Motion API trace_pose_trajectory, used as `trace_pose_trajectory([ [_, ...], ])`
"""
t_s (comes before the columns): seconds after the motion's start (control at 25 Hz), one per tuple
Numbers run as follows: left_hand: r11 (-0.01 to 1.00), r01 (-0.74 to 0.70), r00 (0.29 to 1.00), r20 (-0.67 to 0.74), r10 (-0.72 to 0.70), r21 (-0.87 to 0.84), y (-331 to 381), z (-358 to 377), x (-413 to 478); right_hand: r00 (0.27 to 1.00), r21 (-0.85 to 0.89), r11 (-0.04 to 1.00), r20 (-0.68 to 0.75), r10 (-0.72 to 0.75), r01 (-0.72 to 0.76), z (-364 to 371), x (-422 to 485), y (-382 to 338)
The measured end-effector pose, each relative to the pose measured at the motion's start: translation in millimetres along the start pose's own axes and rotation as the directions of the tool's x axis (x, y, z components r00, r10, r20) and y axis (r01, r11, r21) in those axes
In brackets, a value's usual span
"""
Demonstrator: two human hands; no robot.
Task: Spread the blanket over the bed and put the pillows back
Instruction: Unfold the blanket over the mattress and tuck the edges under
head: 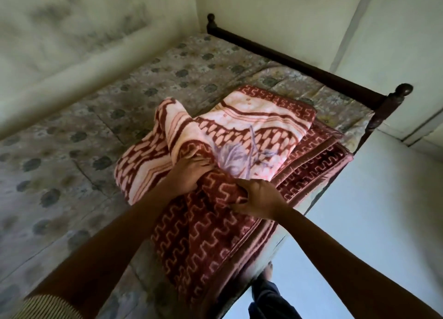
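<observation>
The left hand [189, 172] is clenched into a raised fold of the blanket [251, 126], its fingers buried in the cloth where the pale pink side rolls up and over. Just beside it, the right hand [259, 198] grasps a bunch of the dark red layer with curled fingers and the thumb pressed beneath. Both bare forearms reach in from the bottom of the view, and a striped sleeve [48, 304] shows at the lower left corner.

The blanket is plush, dark red with a pink zigzag pattern on one side and pink-white with red bands and a purple flower on the other. It is still folded in several layers, lying on the right-hand part of the bed [107, 117], along its side edge and near the far end. Only the top layer is lifted and rumpled between the hands.

The rest of the mattress is covered by a faded sheet printed with dark floral spots. A dark wooden rail [299, 65] closes the far end of the bed, ending in a turned post with a round knob [393, 102]. A pale, stained wall [72, 19] runs along the bed's left side. To the right lies light floor [359, 210], where the person's bare foot [267, 274] and a dark trouser leg [271, 302] show beside the bed.
</observation>
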State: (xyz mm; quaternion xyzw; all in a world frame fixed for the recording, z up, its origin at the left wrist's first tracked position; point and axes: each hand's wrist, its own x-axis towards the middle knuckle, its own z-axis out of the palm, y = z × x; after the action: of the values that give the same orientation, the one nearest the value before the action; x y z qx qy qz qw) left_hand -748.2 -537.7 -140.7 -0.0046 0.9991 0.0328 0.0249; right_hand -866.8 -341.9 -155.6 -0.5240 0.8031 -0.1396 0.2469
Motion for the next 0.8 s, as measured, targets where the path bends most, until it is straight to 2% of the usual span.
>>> trace_pose_trajectory([
  [0.08,0.996,0.032,0.999,0.02,-0.033,0.082,9,1,-65,0.998,0.019,0.998,-0.016,-0.06,0.06,20,-21,-40],
  [0.12,0.994,0.065,0.996,-0.063,-0.06,0.085,16,3,-101,0.996,0.013,0.997,-0.051,-0.079,0.08,34,-35,-64],
  [0.24,0.971,0.221,0.974,-0.078,-0.214,0.094,29,1,-215,0.983,-0.049,0.99,-0.119,-0.139,0.134,82,-84,-146],
  [0.32,0.952,0.286,0.956,-0.099,-0.275,0.11,40,11,-287,0.981,-0.124,0.975,-0.04,-0.19,0.184,115,-108,-196],
  [0.4,0.924,0.373,0.926,-0.089,-0.367,0.08,54,29,-352,0.96,-0.142,0.954,0.127,-0.248,0.266,147,-118,-231],
  [0.48,0.873,0.486,0.872,-0.09,-0.481,0.043,68,48,-418,0.899,0.048,0.933,0.256,-0.356,0.356,172,-134,-267],
  [0.56,0.834,0.551,0.826,-0.12,-0.551,-0.041,80,62,-473,0.872,0.218,0.909,0.274,-0.406,0.355,187,-145,-290],
  [0.68,0.814,0.573,0.798,-0.158,-0.581,-0.099,86,69,-512,0.895,0.267,0.912,0.238,-0.377,0.312,199,-145,-300],
  [0.76,0.776,0.601,0.772,-0.111,-0.625,-0.19,87,63,-498,0.922,0.303,0.915,0.197,-0.334,0.267,202,-136,-294],
  [0.8,0.779,0.6,0.781,-0.08,-0.62,-0.182,87,60,-484,0.932,0.311,0.915,0.169,-0.32,0.258,202,-130,-292],
])
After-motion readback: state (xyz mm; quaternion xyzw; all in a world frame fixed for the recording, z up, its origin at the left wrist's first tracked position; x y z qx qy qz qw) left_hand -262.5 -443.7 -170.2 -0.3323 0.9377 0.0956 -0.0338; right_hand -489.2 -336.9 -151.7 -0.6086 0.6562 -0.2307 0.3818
